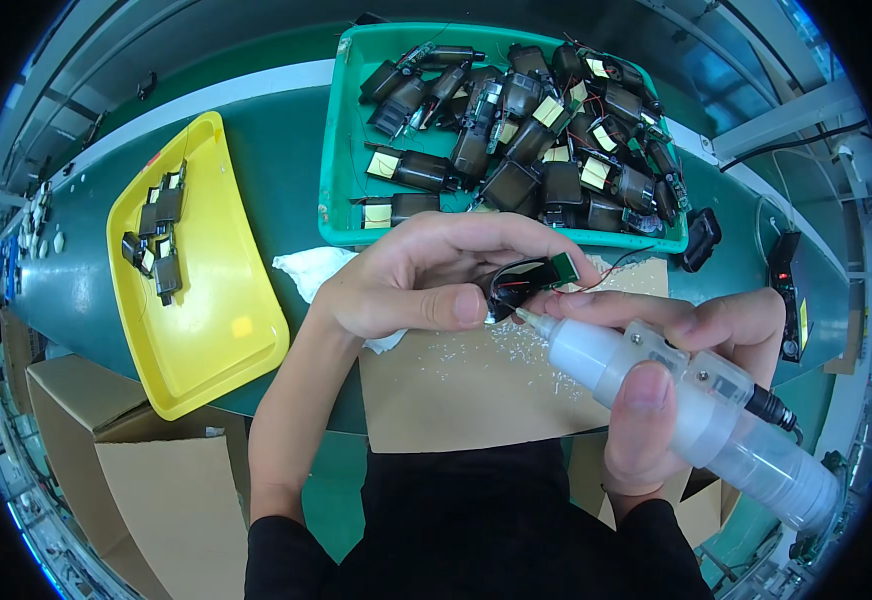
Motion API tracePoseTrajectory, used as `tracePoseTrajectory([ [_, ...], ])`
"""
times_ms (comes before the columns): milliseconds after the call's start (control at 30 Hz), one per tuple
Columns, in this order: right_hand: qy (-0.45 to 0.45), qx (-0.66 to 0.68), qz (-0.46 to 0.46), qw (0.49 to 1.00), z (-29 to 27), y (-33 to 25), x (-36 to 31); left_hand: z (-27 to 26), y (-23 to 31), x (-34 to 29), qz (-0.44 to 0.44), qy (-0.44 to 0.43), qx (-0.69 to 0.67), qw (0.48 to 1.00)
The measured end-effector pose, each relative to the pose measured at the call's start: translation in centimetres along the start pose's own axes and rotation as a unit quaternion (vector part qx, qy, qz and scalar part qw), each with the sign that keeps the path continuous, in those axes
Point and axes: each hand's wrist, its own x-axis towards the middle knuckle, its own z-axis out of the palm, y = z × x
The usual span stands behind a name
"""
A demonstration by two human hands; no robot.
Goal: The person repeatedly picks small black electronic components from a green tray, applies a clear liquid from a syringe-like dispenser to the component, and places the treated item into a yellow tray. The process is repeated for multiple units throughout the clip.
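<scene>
Well to the left of your left hand's grip, a yellow tray [221, 325] is lying aslant on the green table [66, 310], and a small group of dark brown parts [166, 205] is resting inside it. Nearer your body, below that same grip and to its left, a cardboard box [171, 490] is standing with its flaps spread. Just behind your left wrist, a white cloth [313, 268] is lying crumpled.

Your left hand [391, 280] is grasping a dark, glossy part [511, 290] between thumb and fingers, holding it up off the table; a green circuit board [564, 267] is showing at its right end and a thin red wire [621, 262] is trailing rightward. Beneath this hold, a brown cardboard sheet [456, 415] is carrying scattered white bits [446, 352]. Beyond it, a teal tray [331, 150] is holding a heap of similar brown housings [506, 185].

Your right hand [646, 425] is gripping a translucent dispenser [581, 350], its thumb pressing along the side. The tip is pointing at the held part, very near it; whether they are touching, you cannot tell. Beyond this grip, to the right, a black object [701, 240] is sitting beside the teal tray.
</scene>
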Motion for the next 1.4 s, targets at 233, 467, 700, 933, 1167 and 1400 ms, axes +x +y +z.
tracePoseTrajectory([
  [233,-0.008,0.006,0.008,1.000,-0.1,-0.2,0.0,0.1,0.2,0.0,-0.008,-0.001,-0.004,1.000],
  [467,-0.010,-0.009,0.001,1.000,0.0,-0.2,-0.1,1.3,0.6,0.1,-0.054,0.103,-0.014,0.993],
  [700,-0.012,-0.009,-0.004,1.000,-0.1,-0.4,-0.1,1.2,0.9,0.3,-0.057,0.087,-0.003,0.995],
  [933,-0.008,-0.016,-0.007,1.000,-0.2,-0.1,-0.2,1.1,0.6,0.1,-0.048,0.086,-0.009,0.995],
  [1167,-0.002,-0.016,-0.007,1.000,-0.2,-0.2,-0.3,1.1,0.4,0.2,-0.052,0.082,-0.018,0.995],
  [1400,-0.006,0.005,-0.004,1.000,-0.1,0.2,-0.4,1.1,0.4,0.0,-0.051,0.089,-0.008,0.995],
])
